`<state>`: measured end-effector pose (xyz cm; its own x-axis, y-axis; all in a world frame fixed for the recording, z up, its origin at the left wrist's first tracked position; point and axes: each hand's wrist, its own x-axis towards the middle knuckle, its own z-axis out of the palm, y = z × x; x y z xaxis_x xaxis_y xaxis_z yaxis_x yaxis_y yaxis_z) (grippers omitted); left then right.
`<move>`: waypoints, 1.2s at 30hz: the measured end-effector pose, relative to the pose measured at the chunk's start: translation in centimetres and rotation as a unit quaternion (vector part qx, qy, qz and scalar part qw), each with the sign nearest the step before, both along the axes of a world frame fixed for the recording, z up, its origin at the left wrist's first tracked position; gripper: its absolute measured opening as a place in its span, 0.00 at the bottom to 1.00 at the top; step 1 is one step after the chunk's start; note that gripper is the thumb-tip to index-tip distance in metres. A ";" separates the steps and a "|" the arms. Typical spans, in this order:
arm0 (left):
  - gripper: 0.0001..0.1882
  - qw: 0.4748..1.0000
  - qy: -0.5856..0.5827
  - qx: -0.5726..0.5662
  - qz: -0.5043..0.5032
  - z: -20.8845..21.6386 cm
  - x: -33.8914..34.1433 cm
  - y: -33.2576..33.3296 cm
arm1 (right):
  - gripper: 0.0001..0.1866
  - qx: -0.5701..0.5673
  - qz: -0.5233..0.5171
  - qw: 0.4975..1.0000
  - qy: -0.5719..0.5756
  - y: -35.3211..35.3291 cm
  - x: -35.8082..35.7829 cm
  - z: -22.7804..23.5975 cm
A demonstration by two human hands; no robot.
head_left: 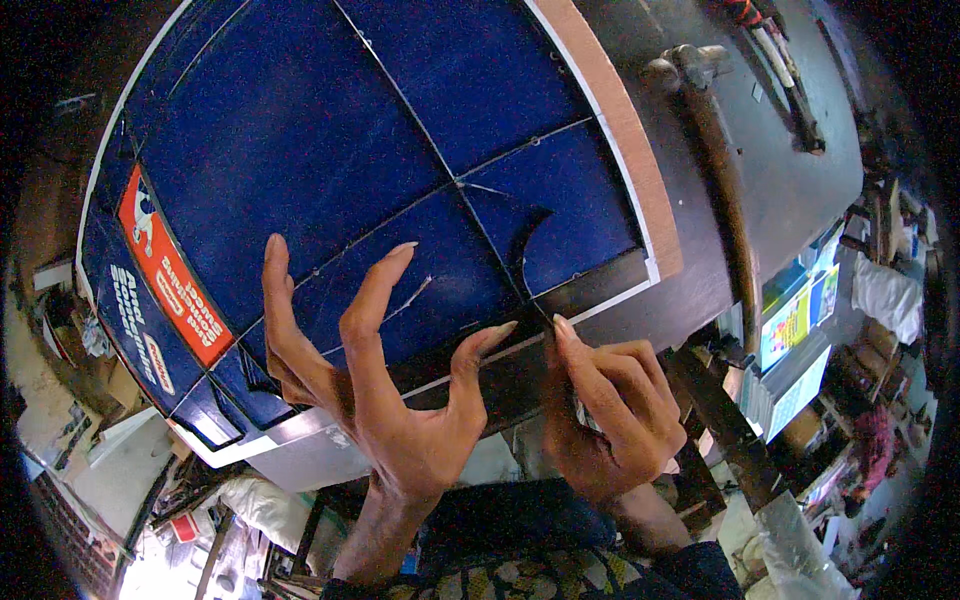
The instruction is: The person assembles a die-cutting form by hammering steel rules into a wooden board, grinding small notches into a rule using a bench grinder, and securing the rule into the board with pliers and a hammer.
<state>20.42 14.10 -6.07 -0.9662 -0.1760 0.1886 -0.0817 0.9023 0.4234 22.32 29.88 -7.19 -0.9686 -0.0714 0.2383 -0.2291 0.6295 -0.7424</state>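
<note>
At the near edge of a dark workbench point(790, 190), the left hand point(385, 400) spreads open fingertips on a scored blue printed sheet point(330, 150) while the right hand point(605, 405), curled shut, pinches its corner; a hammer point(715, 150) lies beyond.

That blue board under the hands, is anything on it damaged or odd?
Yes. The blue board has a curved cut-out near its lower right edge, and thin scored lines cross it. The right hand pinches something small at that edge.
</note>
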 end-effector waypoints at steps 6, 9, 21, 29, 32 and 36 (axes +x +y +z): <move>0.35 1.000 -0.015 -0.014 -0.014 0.1 -0.2 -0.1 | 0.24 0.009 0.000 1.000 0.024 -0.1 -0.1 -0.5; 0.35 1.000 -0.003 0.000 -0.015 0.0 -0.2 -0.1 | 0.25 0.005 0.002 1.000 0.025 -0.1 0.0 -0.5; 0.35 1.000 -0.008 -0.014 -0.019 -0.1 -0.1 -0.3 | 0.25 0.053 0.010 0.999 -0.009 -0.5 -0.2 0.6; 0.33 0.999 -0.027 -0.007 -0.021 0.0 -0.1 0.1 | 0.27 0.059 0.023 0.997 -0.034 -0.3 -0.4 1.2; 0.33 0.999 -0.031 -0.003 -0.019 0.1 -0.2 0.2 | 0.27 0.045 0.021 0.998 -0.036 0.1 -0.3 0.9; 0.33 0.999 -0.023 0.001 -0.023 0.0 -0.3 0.1 | 0.27 0.018 0.010 0.999 -0.035 0.3 -0.6 0.4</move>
